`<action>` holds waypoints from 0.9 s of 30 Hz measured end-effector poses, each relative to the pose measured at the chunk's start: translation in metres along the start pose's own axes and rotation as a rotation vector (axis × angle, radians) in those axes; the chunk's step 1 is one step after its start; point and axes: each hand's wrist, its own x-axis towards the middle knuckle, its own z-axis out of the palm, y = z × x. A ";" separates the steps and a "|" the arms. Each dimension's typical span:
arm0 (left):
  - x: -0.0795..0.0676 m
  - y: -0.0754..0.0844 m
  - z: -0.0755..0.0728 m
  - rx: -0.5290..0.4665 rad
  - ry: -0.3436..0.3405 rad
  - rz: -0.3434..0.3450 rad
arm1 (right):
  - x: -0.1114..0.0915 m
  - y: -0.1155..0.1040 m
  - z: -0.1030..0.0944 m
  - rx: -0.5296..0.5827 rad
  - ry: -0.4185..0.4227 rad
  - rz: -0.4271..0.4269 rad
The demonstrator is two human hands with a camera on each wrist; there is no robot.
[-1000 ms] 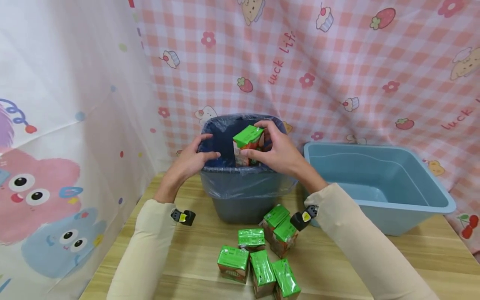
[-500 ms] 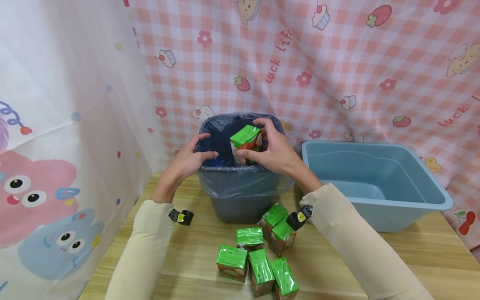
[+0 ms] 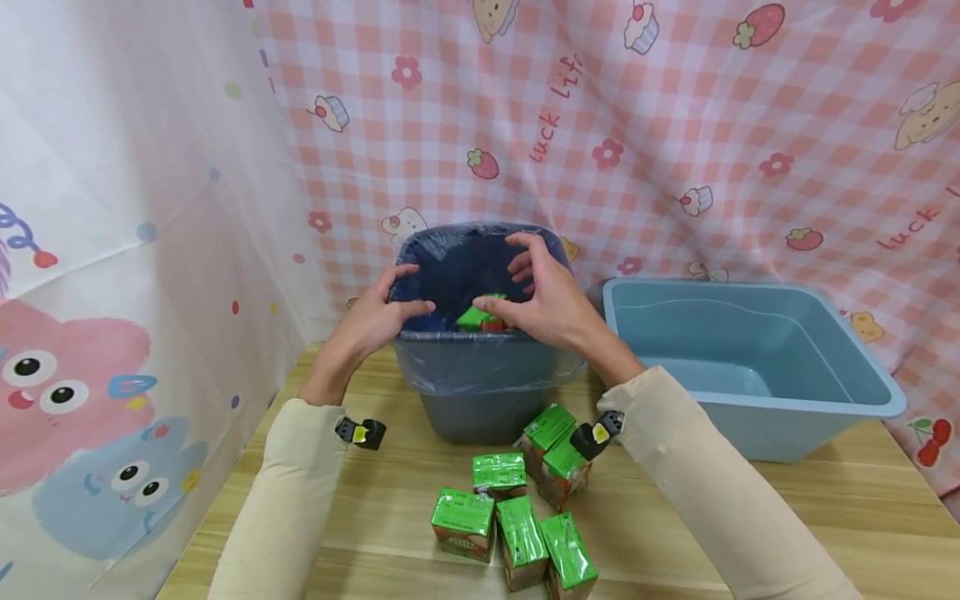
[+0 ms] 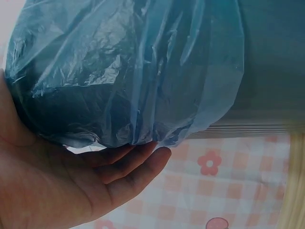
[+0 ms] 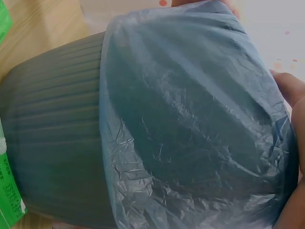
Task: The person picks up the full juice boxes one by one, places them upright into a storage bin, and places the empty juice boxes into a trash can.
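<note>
— Blue basin [image 3: 757,333], right of lined grey bin [image 3: 487,417]. Nearer hand?
— Right hand [image 3: 551,300], at bin mouth, fingers spread, gripping nothing; left hand [image 3: 371,321] at left rim, fingers loose against liner [image 4: 105,52].
— Cartons?
— Six cartons [image 3: 522,533] on table [image 3: 637,517] before bin; single carton [image 3: 474,318] inside, just below right thumb, contact unclear, long axis hidden, front rim obstructing.

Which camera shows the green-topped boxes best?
The head view: six green-topped boxes stand on the table, another shows inside the bin. Right wrist catches only parts at its left edge; left wrist shows none.
</note>
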 end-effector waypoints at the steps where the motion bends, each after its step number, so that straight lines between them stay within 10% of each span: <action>1: 0.000 0.000 0.000 -0.001 -0.001 -0.002 | 0.000 0.000 0.000 0.001 0.004 0.001; 27: 0.001 -0.001 0.001 0.020 0.008 -0.007 | -0.014 0.000 -0.011 0.125 0.088 -0.148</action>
